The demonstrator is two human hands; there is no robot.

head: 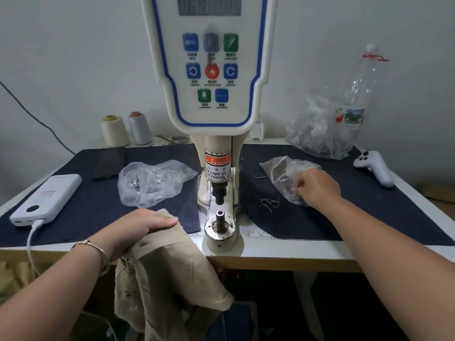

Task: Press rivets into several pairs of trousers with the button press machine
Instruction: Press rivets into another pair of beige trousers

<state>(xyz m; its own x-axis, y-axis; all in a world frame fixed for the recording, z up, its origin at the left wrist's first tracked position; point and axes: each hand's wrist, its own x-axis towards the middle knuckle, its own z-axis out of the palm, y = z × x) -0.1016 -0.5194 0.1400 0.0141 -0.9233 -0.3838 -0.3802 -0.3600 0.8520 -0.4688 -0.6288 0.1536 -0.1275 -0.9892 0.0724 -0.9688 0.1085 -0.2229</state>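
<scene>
Nearest the viewer, beige trousers hang over the front edge of the table, bunched below the left hand. That hand lies on top of the fabric at the table edge, fingers curled over a fold and thumb stretched along it, gripping the cloth. A silver bangle circles the left wrist.

Just right of the left hand's thumb stands the lower die of the button press machine, a metal post on a round base, with a gap of open air between it and the black upper punch. A ruler strip runs along the table edge beside the base.

Farther right, the right hand reaches into a clear plastic bag of small metal parts, fingers curled inside the bag mouth; whether they pinch a rivet cannot be told. Between the two hands lies bare dark cloth with loose threads.

Left of the left hand sit a white power bank with its cable, and beyond it another clear bag. Behind the right hand are a larger bag, a plastic bottle and a white controller. Two thread cones stand at the far left wall.
</scene>
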